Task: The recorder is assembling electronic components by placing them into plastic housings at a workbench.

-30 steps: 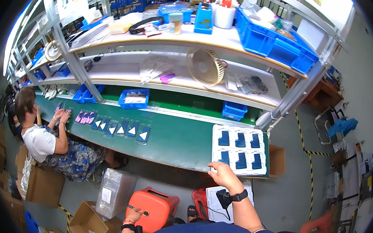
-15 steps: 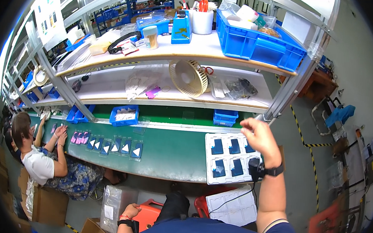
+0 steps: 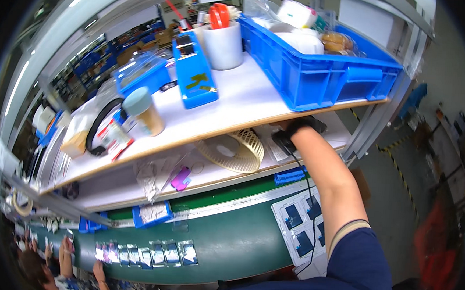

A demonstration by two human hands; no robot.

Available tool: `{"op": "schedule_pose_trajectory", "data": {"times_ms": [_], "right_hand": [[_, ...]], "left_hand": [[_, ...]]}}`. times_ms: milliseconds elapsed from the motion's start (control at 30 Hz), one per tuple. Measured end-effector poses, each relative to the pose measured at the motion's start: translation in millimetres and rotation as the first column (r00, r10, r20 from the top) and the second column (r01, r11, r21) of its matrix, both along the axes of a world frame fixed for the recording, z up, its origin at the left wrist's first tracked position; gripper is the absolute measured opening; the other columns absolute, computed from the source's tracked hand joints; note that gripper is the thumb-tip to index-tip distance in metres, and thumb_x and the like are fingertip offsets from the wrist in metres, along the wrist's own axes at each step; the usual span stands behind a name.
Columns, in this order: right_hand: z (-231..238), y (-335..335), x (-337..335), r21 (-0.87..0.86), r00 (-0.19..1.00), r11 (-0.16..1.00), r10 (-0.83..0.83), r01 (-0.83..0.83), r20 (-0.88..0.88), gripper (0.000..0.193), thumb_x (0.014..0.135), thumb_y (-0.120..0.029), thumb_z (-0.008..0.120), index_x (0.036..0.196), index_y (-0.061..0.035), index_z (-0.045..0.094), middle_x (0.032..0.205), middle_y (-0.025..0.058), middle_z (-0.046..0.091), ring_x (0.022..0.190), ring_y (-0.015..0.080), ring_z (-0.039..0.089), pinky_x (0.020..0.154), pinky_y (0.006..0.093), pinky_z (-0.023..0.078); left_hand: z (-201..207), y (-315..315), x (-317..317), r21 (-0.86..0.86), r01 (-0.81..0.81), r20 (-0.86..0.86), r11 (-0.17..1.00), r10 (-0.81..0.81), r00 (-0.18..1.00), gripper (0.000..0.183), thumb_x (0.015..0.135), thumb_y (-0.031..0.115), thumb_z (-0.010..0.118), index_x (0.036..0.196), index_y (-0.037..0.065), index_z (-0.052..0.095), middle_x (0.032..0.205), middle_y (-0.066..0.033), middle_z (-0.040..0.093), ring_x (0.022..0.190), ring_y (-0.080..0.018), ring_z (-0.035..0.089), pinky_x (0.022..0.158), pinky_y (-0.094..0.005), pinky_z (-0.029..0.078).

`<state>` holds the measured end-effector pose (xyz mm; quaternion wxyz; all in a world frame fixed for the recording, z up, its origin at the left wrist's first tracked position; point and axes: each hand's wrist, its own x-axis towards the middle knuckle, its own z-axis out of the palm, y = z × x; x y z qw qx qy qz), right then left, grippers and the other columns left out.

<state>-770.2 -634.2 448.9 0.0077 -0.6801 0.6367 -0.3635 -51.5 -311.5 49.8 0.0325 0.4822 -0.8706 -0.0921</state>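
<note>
- The right forearm [image 3: 330, 179] is seen extended upward from the lower edge and passed into the gap between the upper shelf [image 3: 246, 100] and the lower shelf [image 3: 132, 184]
- The right hand is hidden behind the front edge of the upper shelf; only a black wrist band [image 3: 304, 126] is shown, so its degree of opening and any hold cannot be told
- The left hand is not shown
- The things nearest the reach are found on the lower shelf: flat clear packets [image 3: 276, 148] just beside the wrist and a cream fan guard [image 3: 232, 150] lying to their left
- A thin black cord [image 3: 310, 204] is seen hanging from the wrist band, down past a white tray of dark blue parts [image 3: 302, 225] on the green conveyor belt [image 3: 225, 247]
- Since the grasp would be made out of sight, the packets are best located by touch and drawn out level, so that the fan guard is not knocked
- The forearm should be kept low under the shelf edge, and the cord kept free of the tray
- A blue crate [image 3: 329, 71] and a white cup [image 3: 223, 44] stand on the upper shelf, well clear of the reach
</note>
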Motion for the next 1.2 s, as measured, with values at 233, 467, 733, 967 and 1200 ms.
{"op": "schedule_pose_trajectory", "data": {"times_ms": [233, 467, 733, 967, 1200], "right_hand": [[-16, -48, 4, -0.027, 0.967, 0.967, -0.254, 0.254, -0.024, 0.041, 0.084, -0.029, 0.059, 0.117, -0.0063, 0.058, 0.121, 0.0193, 0.056, 0.116, 0.0328, 0.051, 0.097, 0.042, 0.04], [-19, -46, 13, -0.092, 0.934, 0.937, -0.344, 0.336, -0.096, 0.042, 0.084, -0.029, 0.058, 0.119, -0.0071, 0.057, 0.121, 0.0184, 0.056, 0.115, 0.0323, 0.052, 0.095, 0.0419, 0.041], [-23, -22, -17, -0.181, 0.886, 0.902, -0.423, 0.393, -0.189, 0.043, 0.084, -0.029, 0.058, 0.121, -0.0079, 0.055, 0.121, 0.0173, 0.057, 0.114, 0.0318, 0.053, 0.093, 0.0419, 0.043], [-18, -10, -54, -0.276, 0.839, 0.878, -0.464, 0.392, -0.284, 0.044, 0.084, -0.029, 0.058, 0.123, -0.0087, 0.054, 0.12, 0.0164, 0.057, 0.113, 0.0313, 0.054, 0.091, 0.0418, 0.045], [-29, 20, -44, -0.059, 0.791, 0.919, -0.366, 0.389, -0.491, 0.041, 0.084, -0.028, 0.057, 0.121, -0.0107, 0.056, 0.114, 0.0133, 0.059, 0.109, 0.0286, 0.057, 0.083, 0.0416, 0.051]], "left_hand": [[29, -82, 50, 0.111, 0.155, 0.144, 0.982, -0.17, 0.975, 0.028, 0.078, 0.024, 0.069, 0.1, 0.007, 0.064, 0.08, -0.0038, 0.065, 0.076, -0.014, 0.06, 0.066, -0.03, 0.05], [68, -76, 47, 0.187, 0.134, 0.229, 0.973, -0.176, 0.957, 0.028, 0.077, 0.023, 0.069, 0.1, 0.008, 0.064, 0.083, -0.0049, 0.065, 0.079, -0.0159, 0.061, 0.067, -0.0312, 0.05], [93, -59, 34, 0.268, 0.078, 0.302, 0.96, -0.161, 0.94, 0.028, 0.076, 0.022, 0.069, 0.101, 0.009, 0.064, 0.087, -0.006, 0.066, 0.082, -0.0181, 0.062, 0.069, -0.0325, 0.051], [100, -39, 16, 0.337, 0.0, 0.333, 0.942, -0.119, 0.935, 0.028, 0.076, 0.022, 0.069, 0.101, 0.01, 0.064, 0.091, -0.007, 0.066, 0.084, -0.0201, 0.062, 0.07, -0.0337, 0.051], [66, 45, -27, 0.44, -0.194, 0.273, 0.877, 0.075, 0.959, 0.028, 0.075, 0.021, 0.069, 0.101, 0.011, 0.064, 0.094, -0.0081, 0.066, 0.087, -0.022, 0.063, 0.072, -0.0349, 0.052]]}}
